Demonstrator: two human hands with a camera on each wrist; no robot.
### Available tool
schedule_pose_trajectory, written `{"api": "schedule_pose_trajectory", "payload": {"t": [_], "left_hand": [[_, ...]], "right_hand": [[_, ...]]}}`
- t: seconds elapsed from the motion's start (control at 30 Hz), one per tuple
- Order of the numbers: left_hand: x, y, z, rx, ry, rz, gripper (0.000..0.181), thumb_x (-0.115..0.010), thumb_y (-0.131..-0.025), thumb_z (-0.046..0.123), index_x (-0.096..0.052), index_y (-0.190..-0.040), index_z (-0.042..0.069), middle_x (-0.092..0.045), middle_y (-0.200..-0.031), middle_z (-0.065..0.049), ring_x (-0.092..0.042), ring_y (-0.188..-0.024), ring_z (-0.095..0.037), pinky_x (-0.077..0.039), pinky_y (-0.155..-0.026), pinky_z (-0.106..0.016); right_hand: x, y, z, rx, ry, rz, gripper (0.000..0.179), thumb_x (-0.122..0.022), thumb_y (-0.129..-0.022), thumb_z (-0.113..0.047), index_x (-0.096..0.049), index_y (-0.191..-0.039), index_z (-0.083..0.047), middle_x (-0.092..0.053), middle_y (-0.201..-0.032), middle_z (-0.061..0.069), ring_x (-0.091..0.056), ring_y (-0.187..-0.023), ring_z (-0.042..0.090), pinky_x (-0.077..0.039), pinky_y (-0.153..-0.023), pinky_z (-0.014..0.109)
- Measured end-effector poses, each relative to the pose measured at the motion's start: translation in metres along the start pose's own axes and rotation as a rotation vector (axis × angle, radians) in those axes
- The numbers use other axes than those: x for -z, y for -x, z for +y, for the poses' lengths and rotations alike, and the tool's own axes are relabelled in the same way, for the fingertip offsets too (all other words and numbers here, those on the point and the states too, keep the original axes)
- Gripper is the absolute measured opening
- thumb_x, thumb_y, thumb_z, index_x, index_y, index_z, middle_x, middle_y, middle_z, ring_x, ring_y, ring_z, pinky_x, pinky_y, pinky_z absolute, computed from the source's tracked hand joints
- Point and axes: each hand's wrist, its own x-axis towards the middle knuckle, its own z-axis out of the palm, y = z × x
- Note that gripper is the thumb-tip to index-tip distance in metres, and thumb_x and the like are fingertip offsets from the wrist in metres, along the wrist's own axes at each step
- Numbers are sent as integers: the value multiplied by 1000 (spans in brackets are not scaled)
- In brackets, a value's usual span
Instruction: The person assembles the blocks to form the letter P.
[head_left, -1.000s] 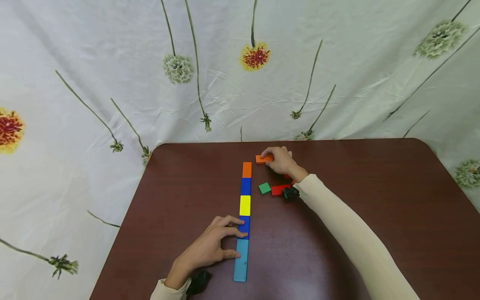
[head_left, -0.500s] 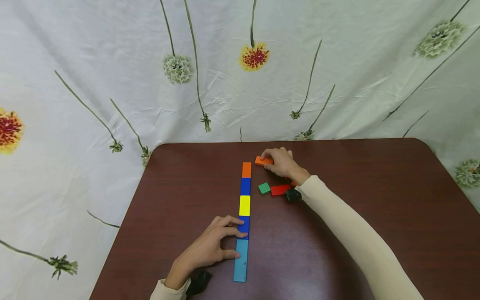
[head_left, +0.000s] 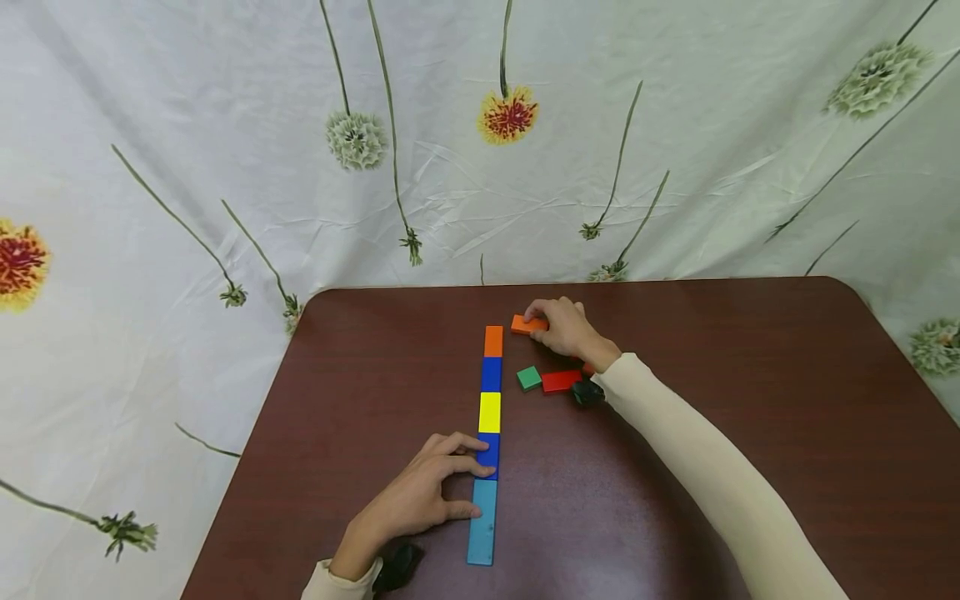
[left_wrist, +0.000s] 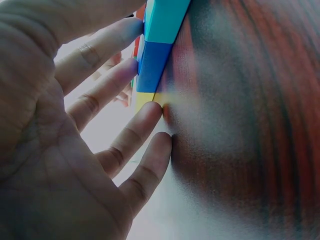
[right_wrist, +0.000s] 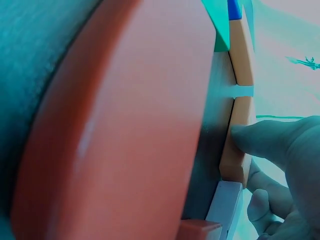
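A straight row of flat blocks runs away from me in the head view: light blue (head_left: 482,523), blue (head_left: 488,454), yellow (head_left: 490,412), another blue (head_left: 491,374) and orange (head_left: 493,341) at the far end. My left hand (head_left: 420,492) rests along the row's near part, fingertips on the nearer blue block and thumb at the light-blue one. In the left wrist view its fingers (left_wrist: 120,130) are extended. My right hand (head_left: 566,325) pinches a separate orange block (head_left: 522,323), lying to the right of the row's far end. The right wrist view shows the thumb on that block's side (right_wrist: 234,150).
Right of the row lie a green block (head_left: 528,378) and a red block (head_left: 558,382), with more reddish pieces partly hidden under the right wrist. A greyish block (right_wrist: 225,205) shows beside the pinched one. The dark table (head_left: 360,375) meets a flowered cloth (head_left: 420,183) behind.
The pinched orange block has turned a little and shifted slightly toward me, with my right hand moving along with it. My left hand and the row have stayed put.
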Motion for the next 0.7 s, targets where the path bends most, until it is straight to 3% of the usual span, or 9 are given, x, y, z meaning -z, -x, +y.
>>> {"api": "schedule_pose_trajectory", "payload": {"t": [0.7], "left_hand": [[0,0,0,6,3,-5,42,-85,-80,28,-74,-120,21,-55,-142,5,-43,-124,-20,-44,-102,-46]], "right_hand": [[-1,1,-7,16,-20,-21,22,-69,-96,-18,-67,-117,-13,-67,-128,8,-52,-121,32,-32,-98,49]]}}
